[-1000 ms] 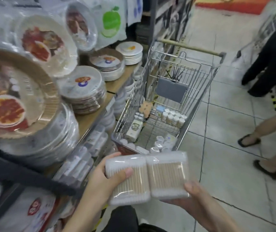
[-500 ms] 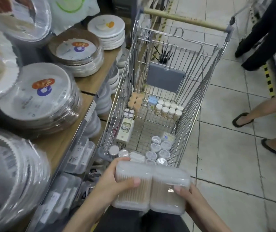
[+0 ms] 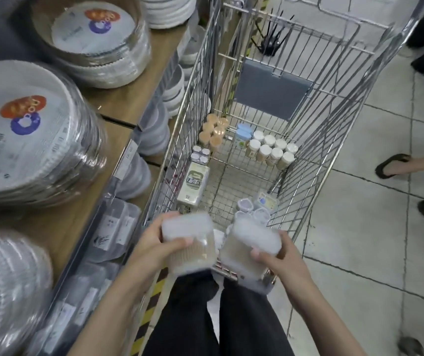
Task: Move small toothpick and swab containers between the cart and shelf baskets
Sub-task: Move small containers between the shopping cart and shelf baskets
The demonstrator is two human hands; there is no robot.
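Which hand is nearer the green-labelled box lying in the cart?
Left. The left hand, gripping one swab box, sits just below the green-labelled box; the right hand, gripping another, is farther off to its right.

The shelf (image 3: 128,104) stands left of the cart (image 3: 334,119); jars (image 3: 270,151) and a box (image 3: 192,185) lie inside the cart, feet (image 3: 395,165) to its right.
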